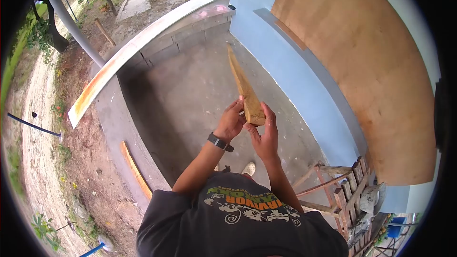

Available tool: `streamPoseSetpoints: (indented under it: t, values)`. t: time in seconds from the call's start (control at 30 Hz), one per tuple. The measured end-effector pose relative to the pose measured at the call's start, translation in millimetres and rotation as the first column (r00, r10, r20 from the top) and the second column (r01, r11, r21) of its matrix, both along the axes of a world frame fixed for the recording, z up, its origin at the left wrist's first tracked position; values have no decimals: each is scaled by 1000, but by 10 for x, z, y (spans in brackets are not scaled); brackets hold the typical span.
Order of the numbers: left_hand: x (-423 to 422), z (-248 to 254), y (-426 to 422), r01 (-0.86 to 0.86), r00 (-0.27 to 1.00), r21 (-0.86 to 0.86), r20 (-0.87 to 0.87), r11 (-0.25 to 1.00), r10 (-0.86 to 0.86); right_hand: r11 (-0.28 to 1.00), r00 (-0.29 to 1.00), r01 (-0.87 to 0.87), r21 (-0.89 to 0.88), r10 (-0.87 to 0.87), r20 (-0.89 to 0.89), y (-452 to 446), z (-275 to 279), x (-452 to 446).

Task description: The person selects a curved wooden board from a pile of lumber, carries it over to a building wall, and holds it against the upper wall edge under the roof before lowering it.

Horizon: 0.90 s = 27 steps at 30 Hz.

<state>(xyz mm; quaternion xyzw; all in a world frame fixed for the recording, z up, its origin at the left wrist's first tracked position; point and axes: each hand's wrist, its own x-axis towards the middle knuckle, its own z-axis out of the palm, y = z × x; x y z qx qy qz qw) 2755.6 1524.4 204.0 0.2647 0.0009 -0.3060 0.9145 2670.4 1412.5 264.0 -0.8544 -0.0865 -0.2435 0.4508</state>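
Between both hands is a long tapering piece of wood [244,84], its wide cut end toward me and its thin tip pointing away over the concrete floor. My left hand [232,120], with a dark watch on the wrist, closes on the wood's left side near the wide end. On the right side of that same end, my right hand [264,133] grips with thumb and fingers. The fingers' undersides are partly hidden by the wood.
A long white board [138,43] lies along the low block wall [178,43]. A wooden strip [134,169] rests on the ledge at left. Right of me are a blue wall [281,62], a large plywood panel [352,66] and a slatted wooden stand [347,192].
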Motion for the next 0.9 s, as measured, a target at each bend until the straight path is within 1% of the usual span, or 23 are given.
streamPoseSetpoints:
  t: [0.03,0.07,0.13,0.2,0.23,0.27,0.3,0.33,0.43,0.5,0.6,0.73,0.77,0.83,0.9]
  values:
    - [18,90,15,-7,1000,-4,16,1000,7,999,999,33,23,-33,13,12,2,39]
    - [-16,151,28,-26,1000,-24,3,999,26,999,999,27,19,-27,23,21,13,75]
    - [-96,129,56,-42,999,-38,-22,998,41,997,997,69,38,-70,32,49,-3,85]
    - [-144,71,79,-24,999,-39,48,999,26,996,997,79,49,-80,9,93,39,79]
    - [-198,99,93,-16,999,-38,47,999,18,994,996,89,57,-89,-10,101,53,79]
    - [-261,174,125,24,1000,-95,11,995,-23,993,995,100,60,-99,-10,105,37,85]
    - [-300,206,154,63,997,-151,-23,986,-67,996,996,88,22,-89,15,111,11,82]
    - [-316,188,179,74,997,-146,-22,987,-78,997,996,78,-15,-78,38,122,-16,73]
    - [-365,105,246,99,994,-172,-30,980,-106,996,996,77,-49,-74,57,181,-96,44]
    - [-355,-17,271,85,996,-198,1,976,-86,995,996,79,-58,-77,44,200,-99,33]
    - [-380,-2,287,66,996,-172,-51,983,-76,995,997,71,-73,-69,30,206,-110,33]
    - [-383,-69,306,74,997,-176,-21,982,-79,995,998,54,-84,-52,23,224,-97,17]
    - [-398,-72,317,75,996,-165,-32,983,-81,995,998,63,-78,-62,23,228,-99,5]
    - [-424,-79,327,87,994,-148,-46,985,-94,996,1000,14,-89,-15,-19,220,-111,-33]
    - [-453,-91,322,76,995,-167,-51,983,-86,996,1000,17,-86,-18,-13,210,-130,-49]
